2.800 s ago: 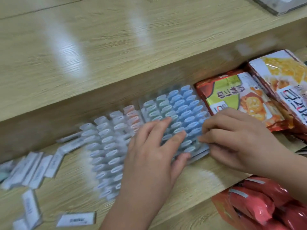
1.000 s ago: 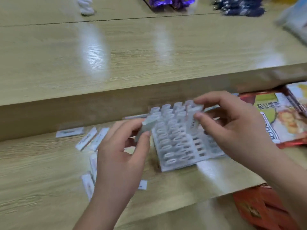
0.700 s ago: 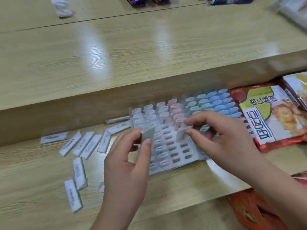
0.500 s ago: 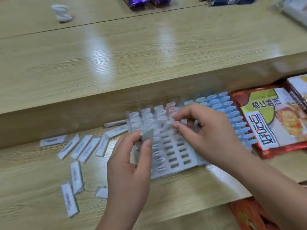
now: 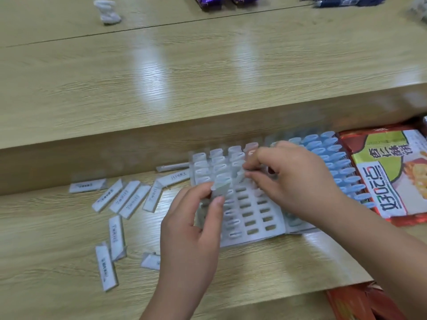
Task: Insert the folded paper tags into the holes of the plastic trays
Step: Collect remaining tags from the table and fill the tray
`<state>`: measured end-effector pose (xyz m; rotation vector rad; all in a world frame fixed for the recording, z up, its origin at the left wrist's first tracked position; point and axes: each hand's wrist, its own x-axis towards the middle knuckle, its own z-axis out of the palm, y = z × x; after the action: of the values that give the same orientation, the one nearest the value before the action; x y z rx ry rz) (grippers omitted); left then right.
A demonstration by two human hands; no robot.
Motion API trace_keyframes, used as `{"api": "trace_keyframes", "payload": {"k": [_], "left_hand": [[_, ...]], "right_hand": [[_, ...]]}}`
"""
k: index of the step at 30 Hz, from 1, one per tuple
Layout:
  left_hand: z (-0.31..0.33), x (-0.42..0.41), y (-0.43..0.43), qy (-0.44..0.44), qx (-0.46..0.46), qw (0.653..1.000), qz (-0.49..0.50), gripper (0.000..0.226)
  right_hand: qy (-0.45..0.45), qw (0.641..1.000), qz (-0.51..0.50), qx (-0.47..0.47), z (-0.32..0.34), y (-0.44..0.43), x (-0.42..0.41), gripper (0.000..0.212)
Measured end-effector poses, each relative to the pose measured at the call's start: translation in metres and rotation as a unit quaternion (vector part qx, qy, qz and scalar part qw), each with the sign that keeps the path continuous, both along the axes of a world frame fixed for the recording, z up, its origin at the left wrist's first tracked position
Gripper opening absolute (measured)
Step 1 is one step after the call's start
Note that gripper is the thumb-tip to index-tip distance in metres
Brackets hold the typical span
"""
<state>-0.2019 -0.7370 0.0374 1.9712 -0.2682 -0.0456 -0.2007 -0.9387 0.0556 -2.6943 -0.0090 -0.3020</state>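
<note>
Within left hand [image 5: 191, 229] grip, folded tag [image 5: 221, 190]

the snack bag [image 5: 390, 181] at the right edge bears a white band with large dark characters, turned sideways to the camera; only the digits "20" among them read clearly. the green panel above it holds more dark characters, which are not legible. each of the loose paper tags [image 5: 129, 199] on the wooden surface carries one short line of small dark print, too blurred to read.
</note>
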Motion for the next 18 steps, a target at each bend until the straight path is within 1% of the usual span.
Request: {"api": "trace_keyframes", "payload": {"k": [1, 3, 5, 6, 7, 9, 11, 13, 16, 17, 18], "left_hand": [[0.001, 0.000, 0.000, 0.001, -0.001, 1.000, 0.001, 0.014], [0.003, 0.001, 0.000, 0.000, 0.001, 1.000, 0.004, 0.018], [0.007, 0.002, -0.001, -0.003, -0.002, 1.000, 0.005, 0.018], [0.009, 0.004, -0.001, -0.005, -0.003, 1.000, 0.002, 0.017], [0.011, 0.006, -0.003, -0.014, 0.001, 1.000, -0.003, 0.016], [0.017, 0.008, -0.012, -0.043, 0.012, 0.999, -0.022, 0.015], [0.024, 0.010, -0.026, -0.071, 0.011, 0.996, -0.049, 0.014], [0.029, 0.008, -0.043, -0.097, 0.007, 0.992, -0.079, 0.021], [0.029, 0.004, -0.068, -0.102, 0.018, 0.987, -0.126, 0.017], [0.028, 0.002, -0.076, -0.109, 0.045, 0.981, -0.152, 0.020], [0.025, 0.000, -0.082, -0.124, 0.091, 0.970, -0.188, 0.028]], "right_hand": [[0.005, 1.000, 0.015, -0.021, 0.001, 0.001, 0.000, 0.008], [0.012, 0.997, 0.037, -0.061, 0.003, 0.002, 0.000, 0.018], [0.010, 0.998, 0.039, -0.055, 0.009, 0.001, 0.000, 0.025], [0.005, 0.999, 0.043, -0.012, 0.013, -0.001, -0.001, 0.025], [-0.001, 0.997, 0.055, 0.057, 0.018, -0.003, -0.004, 0.025], [-0.006, 0.977, 0.086, 0.197, 0.031, -0.009, -0.013, 0.028], [-0.011, 0.958, 0.091, 0.272, 0.044, -0.016, -0.023, 0.026], [-0.028, 0.954, 0.075, 0.289, 0.053, -0.027, -0.031, 0.018], [-0.061, 0.960, 0.030, 0.270, 0.061, -0.051, -0.047, 0.014], [-0.074, 0.965, 0.012, 0.253, 0.063, -0.061, -0.054, 0.015], [-0.084, 0.969, -0.007, 0.234, 0.063, -0.071, -0.062, 0.017]]}}
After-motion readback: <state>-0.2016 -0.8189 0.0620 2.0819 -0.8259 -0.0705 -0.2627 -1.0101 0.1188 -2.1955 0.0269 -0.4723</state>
